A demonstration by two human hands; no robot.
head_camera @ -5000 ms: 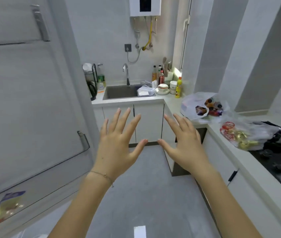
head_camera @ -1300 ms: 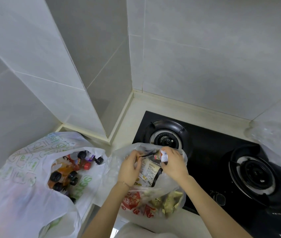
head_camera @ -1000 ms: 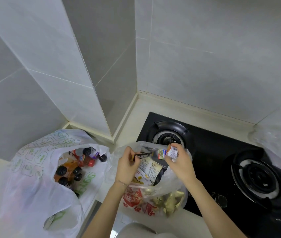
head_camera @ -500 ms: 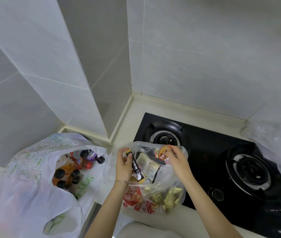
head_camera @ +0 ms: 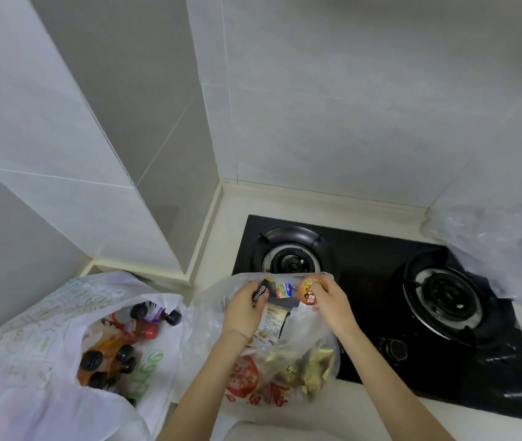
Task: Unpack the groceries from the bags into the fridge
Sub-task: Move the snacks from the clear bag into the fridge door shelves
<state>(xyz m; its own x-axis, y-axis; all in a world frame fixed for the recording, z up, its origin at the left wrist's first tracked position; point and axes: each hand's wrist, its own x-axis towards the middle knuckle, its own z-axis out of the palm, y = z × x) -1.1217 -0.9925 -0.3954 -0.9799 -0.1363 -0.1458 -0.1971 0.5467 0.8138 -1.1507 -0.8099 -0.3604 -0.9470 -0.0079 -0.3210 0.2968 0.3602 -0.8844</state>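
Fingers (head_camera: 251, 293) on packets (head_camera: 309, 293) in clear bag (head_camera: 210, 299)

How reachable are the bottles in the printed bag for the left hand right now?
Probably yes: the printed bag gapes open beside the left hand, bottles uncovered, nothing between. But that hand grips a dark packet.

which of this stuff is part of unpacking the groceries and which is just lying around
Job: clear bag, white bag, bottles in it, black bar in left hand, orange pack in right hand.
Lying about: stove, crumpled plastic.
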